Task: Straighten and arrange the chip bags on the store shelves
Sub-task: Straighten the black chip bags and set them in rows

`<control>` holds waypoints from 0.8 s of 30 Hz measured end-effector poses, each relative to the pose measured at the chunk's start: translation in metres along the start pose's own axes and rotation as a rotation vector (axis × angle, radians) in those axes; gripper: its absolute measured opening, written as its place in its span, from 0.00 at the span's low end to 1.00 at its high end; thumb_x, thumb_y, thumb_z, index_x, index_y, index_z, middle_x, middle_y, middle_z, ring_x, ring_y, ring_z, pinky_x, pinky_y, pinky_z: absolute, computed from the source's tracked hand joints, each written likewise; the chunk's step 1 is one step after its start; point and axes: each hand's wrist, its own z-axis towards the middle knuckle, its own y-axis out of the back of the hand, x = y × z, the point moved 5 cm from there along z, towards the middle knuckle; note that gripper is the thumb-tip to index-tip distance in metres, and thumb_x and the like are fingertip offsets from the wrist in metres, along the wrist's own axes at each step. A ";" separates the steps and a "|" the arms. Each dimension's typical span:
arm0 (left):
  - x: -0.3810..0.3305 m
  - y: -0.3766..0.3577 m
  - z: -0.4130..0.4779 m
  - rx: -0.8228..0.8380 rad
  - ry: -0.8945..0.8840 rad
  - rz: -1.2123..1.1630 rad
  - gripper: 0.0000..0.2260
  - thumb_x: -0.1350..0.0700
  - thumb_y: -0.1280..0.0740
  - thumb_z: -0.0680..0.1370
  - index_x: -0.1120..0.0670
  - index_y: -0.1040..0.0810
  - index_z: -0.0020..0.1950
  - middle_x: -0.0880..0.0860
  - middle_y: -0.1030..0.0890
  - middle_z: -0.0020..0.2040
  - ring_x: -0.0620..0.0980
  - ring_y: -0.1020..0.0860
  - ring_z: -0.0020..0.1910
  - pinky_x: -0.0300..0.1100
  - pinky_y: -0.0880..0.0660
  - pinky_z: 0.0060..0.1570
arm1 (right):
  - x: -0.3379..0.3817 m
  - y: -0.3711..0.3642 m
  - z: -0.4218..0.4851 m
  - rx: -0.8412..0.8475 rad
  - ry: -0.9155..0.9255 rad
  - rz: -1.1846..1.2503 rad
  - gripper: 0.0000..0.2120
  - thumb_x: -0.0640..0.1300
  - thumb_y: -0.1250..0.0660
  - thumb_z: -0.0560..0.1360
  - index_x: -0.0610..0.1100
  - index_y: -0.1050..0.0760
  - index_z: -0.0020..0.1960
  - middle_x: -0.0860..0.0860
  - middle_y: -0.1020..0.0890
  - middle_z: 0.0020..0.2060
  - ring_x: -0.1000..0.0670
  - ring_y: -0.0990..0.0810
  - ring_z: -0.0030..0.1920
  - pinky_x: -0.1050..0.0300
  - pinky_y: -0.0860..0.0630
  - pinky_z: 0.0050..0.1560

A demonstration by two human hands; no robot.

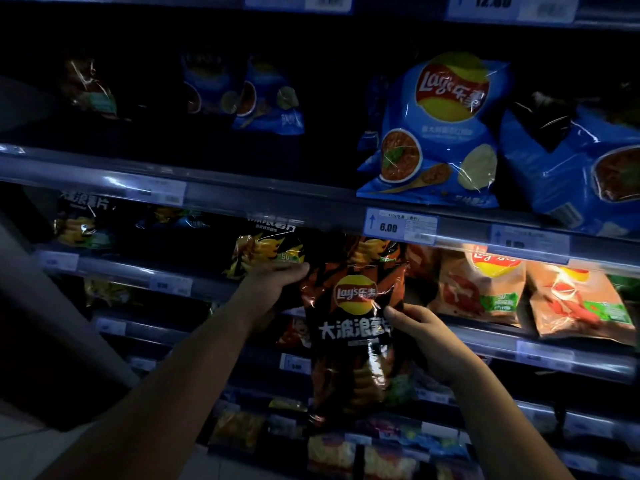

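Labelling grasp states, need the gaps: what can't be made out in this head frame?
All head view.
- Left hand: fingers vanish behind the black-and-orange foil Lay's chip bag; grip unclear.
- Right hand: thumb on bag front, other fingers hidden behind it.
- Dark bags, upper-left shelf: too dim to read.
- White price tag: cut by top edge.
- Blue plastic bag, far right: cut by right edge.

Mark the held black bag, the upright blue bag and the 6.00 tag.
black bag point(353, 330): head view, white lettering mid-front
blue bag point(437, 135): head view, front under logo
6.00 tag point(401, 226): head view, centre
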 end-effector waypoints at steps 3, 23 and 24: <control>0.000 -0.009 -0.003 0.098 0.106 -0.025 0.08 0.60 0.33 0.80 0.63 0.17 0.52 0.59 0.13 0.45 0.52 0.13 0.39 0.40 0.19 0.32 | -0.004 0.007 -0.004 0.010 -0.035 0.077 0.19 0.50 0.27 0.72 0.37 0.17 0.55 0.36 0.15 0.54 0.37 0.15 0.52 0.42 0.17 0.53; 0.030 -0.048 0.021 0.122 -0.004 0.329 0.10 0.46 0.24 0.72 0.41 0.19 0.51 0.48 0.15 0.55 0.49 0.18 0.55 0.50 0.23 0.61 | 0.018 0.023 0.019 -0.206 0.051 -0.263 0.36 0.56 0.16 0.58 0.46 0.24 0.61 0.46 0.13 0.54 0.44 0.15 0.57 0.46 0.19 0.59; 0.027 -0.049 0.026 0.115 -0.037 0.348 0.11 0.45 0.24 0.72 0.41 0.19 0.52 0.47 0.16 0.55 0.49 0.18 0.55 0.50 0.23 0.61 | 0.018 0.026 0.023 -0.269 0.073 -0.272 0.36 0.54 0.15 0.57 0.45 0.24 0.61 0.46 0.13 0.53 0.44 0.14 0.56 0.45 0.18 0.59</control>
